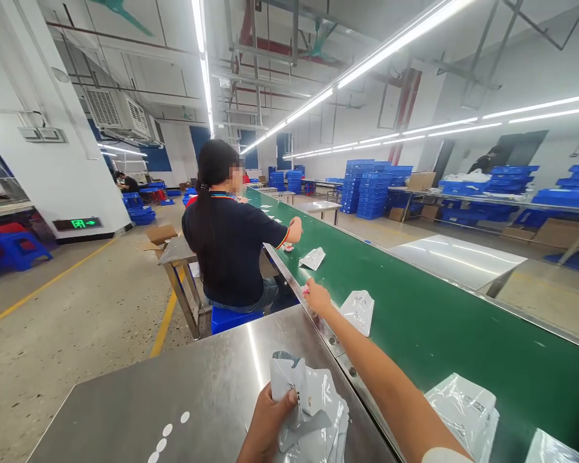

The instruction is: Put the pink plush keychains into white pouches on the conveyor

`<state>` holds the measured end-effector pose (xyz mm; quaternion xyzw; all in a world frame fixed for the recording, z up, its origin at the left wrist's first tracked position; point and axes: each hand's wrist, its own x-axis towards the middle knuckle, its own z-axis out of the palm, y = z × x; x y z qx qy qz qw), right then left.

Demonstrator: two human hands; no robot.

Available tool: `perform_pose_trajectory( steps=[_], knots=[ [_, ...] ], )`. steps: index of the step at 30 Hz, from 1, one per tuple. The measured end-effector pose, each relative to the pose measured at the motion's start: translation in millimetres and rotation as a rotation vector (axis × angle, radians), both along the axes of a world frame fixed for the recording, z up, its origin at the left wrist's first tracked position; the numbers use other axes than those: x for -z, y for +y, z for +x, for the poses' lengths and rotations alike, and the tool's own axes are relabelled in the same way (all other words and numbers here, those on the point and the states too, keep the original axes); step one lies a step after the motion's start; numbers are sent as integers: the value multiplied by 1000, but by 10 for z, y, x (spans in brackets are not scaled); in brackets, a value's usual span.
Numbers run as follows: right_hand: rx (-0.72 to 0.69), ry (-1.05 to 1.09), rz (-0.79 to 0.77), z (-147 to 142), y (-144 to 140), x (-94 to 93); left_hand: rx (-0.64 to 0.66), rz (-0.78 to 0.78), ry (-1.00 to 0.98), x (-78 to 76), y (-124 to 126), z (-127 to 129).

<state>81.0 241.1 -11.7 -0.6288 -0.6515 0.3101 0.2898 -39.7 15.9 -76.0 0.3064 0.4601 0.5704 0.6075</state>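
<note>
My left hand [269,415] is closed around a bunch of white plastic pouches [318,405], thumb on top, above the steel table. The pouches fan out to the right, glossy and partly overlapping. Stretched forward to the near edge of the green conveyor belt [415,315], my right hand [317,298] has its fingers closed. Something small and pink [305,290] shows at its fingertips, too small to name. Just right of that hand, a single white pouch [359,312] lies on the belt, partly behind my forearm. Another pouch [312,258] lies farther along.
A co-worker [231,238] sits ahead on a blue stool [236,319], one arm over the belt. More pouches [463,411] lie on the belt at lower right. Several white round pieces [168,429] are on the steel table [139,392]. Blue crates [359,186] stand stacked beyond.
</note>
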Motion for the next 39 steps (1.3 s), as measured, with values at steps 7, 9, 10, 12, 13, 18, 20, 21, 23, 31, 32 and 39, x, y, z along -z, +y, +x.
perform_pose_trajectory(
  steps=[7, 9, 10, 12, 13, 18, 20, 21, 23, 31, 32, 39],
  knots=[
    [-344, 604, 122, 51, -1336, -329, -37, 36, 354, -190, -41, 67],
    [-382, 677, 122, 153, -1677, -382, 3, 79, 401, -229, -65, 103],
    [-354, 611, 127, 206, -1811, -403, 39, 106, 401, -244, -79, 128],
    [-273, 411, 153, 308, -1998, -436, 128, 159, 367, -265, -111, 189],
    [-247, 323, 164, 354, -2052, -447, 176, 183, 340, -273, -127, 223],
    [-259, 282, 166, 500, -2074, -450, 320, 252, 227, -298, -183, 354],
    [-270, 430, 159, 531, -2045, -457, 303, 261, 224, -313, -202, 372],
    [-278, 524, 139, 543, -2037, -472, 283, 266, 229, -324, -213, 374],
    [-277, 708, 74, 561, -2043, -532, 233, 275, 256, -352, -241, 373],
    [-218, 956, 25, 573, -2175, -672, 152, 245, 474, -425, -372, 410],
    [-230, 918, 41, 587, -2191, -634, 143, 244, 464, -427, -385, 414],
    [-343, 335, 237, 794, -2346, -444, 172, 292, 366, -443, -396, 497]
  ],
)
